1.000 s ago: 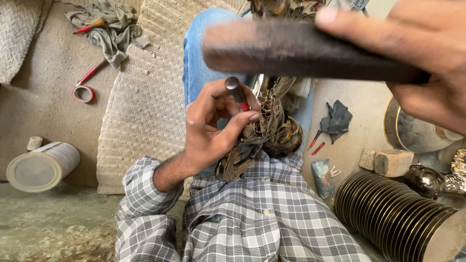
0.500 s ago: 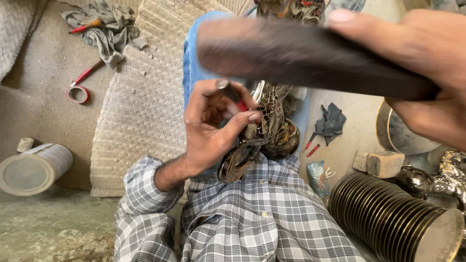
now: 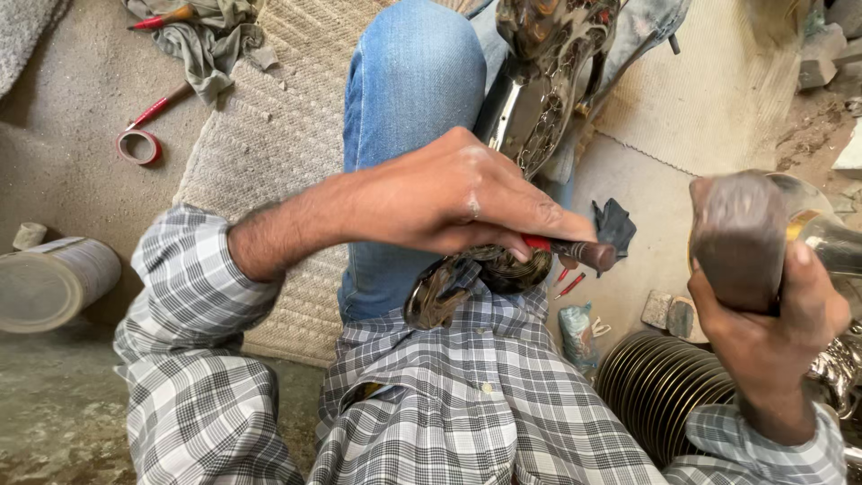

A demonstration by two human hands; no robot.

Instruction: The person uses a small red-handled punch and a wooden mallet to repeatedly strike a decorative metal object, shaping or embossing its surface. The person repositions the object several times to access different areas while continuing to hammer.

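left hand [image 3: 449, 202] gripping punch [image 3: 575, 251] over metalwork [image 3: 476, 274] (on lap), right hand [image 3: 763, 314] clenched round mallet [image 3: 736, 238].

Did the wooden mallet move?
Yes. The mallet in the right hand swung from across the top, above the knee, down to the right.

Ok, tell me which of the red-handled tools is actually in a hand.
The red-handled tool gripped in the left hand, over the lap. The others lie loose: one on the rag top left, one by the tape roll.
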